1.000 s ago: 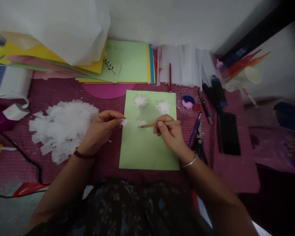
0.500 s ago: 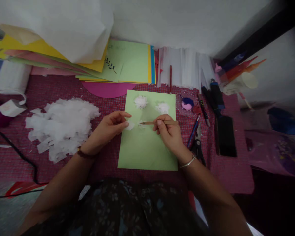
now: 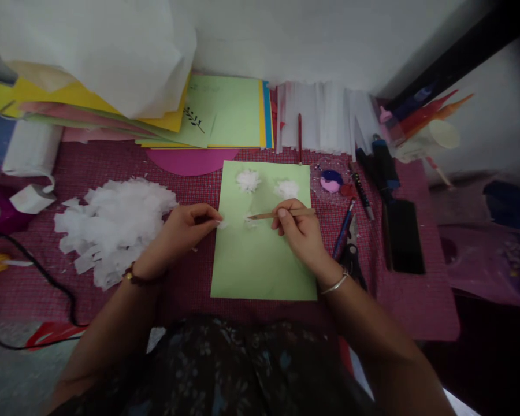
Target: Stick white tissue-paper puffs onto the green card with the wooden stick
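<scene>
Head camera, seen from my remote post: a small white tuft (image 3: 251, 225) lies slightly left of center on a green sheet (image 3: 262, 266), between the person's two hands. It sits to the right of the left hand (image 3: 177, 236), a short gap from the fingertips, which pinch narrowly on a white scrap (image 3: 222, 225) just inside the sheet's left edge; I cannot tell whether the scrap touches the paper. A slim wooden stick (image 3: 263, 216), long axis running side to side, brings its tip to the tuft from the right, closed in the right hand (image 3: 298, 234). Two fuller tufts (image 3: 248, 180) sit near the far edge. The red-clothed table (image 3: 424, 312) carries a heap of white pieces (image 3: 117, 225) left of the sheet; past its right edge I see a clear dish (image 3: 330, 181) and scissors (image 3: 352, 257). Coloured papers (image 3: 236, 112) lie toward the pale wall (image 3: 286, 40).
</scene>
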The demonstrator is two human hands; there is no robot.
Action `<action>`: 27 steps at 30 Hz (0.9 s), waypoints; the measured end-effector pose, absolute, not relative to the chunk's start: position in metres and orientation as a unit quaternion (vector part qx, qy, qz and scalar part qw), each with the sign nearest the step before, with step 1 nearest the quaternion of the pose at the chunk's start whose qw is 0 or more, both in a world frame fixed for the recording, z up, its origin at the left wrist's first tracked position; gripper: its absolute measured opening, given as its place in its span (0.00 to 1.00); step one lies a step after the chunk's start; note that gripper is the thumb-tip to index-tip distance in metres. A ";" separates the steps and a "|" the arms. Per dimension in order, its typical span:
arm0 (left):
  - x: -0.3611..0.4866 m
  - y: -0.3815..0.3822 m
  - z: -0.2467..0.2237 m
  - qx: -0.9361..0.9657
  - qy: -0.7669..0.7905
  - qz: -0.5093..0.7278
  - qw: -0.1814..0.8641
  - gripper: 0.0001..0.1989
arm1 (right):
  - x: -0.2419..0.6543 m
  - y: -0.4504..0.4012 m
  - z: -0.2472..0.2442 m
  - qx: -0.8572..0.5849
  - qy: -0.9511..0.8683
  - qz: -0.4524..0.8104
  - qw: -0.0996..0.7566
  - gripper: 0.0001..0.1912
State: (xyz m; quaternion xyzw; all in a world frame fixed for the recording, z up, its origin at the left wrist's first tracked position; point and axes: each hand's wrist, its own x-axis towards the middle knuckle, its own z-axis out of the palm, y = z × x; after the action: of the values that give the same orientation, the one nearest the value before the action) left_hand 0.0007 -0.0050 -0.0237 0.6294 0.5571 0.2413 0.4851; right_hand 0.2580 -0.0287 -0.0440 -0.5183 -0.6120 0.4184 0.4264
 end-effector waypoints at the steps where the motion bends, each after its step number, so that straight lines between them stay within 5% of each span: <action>1: 0.001 -0.004 -0.019 0.621 0.552 0.237 0.503 0.06 | 0.258 -0.029 -0.044 -0.518 -0.612 0.418 0.426 0.12; 8: 0.027 0.014 -0.021 0.657 0.447 0.180 0.580 0.06 | 0.258 -0.029 -0.046 -0.524 -0.611 0.419 0.421 0.13; 27: 0.041 0.019 -0.045 0.746 0.469 0.191 0.432 0.04 | 0.257 -0.032 -0.041 -0.526 -0.564 0.423 0.476 0.13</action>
State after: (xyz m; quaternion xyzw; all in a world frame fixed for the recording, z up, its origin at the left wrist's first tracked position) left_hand 0.0411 0.0194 -0.0448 0.7461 0.4694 0.1908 0.4321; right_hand 0.2569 -0.0316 -0.0410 -0.5260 -0.5641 0.4225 0.4761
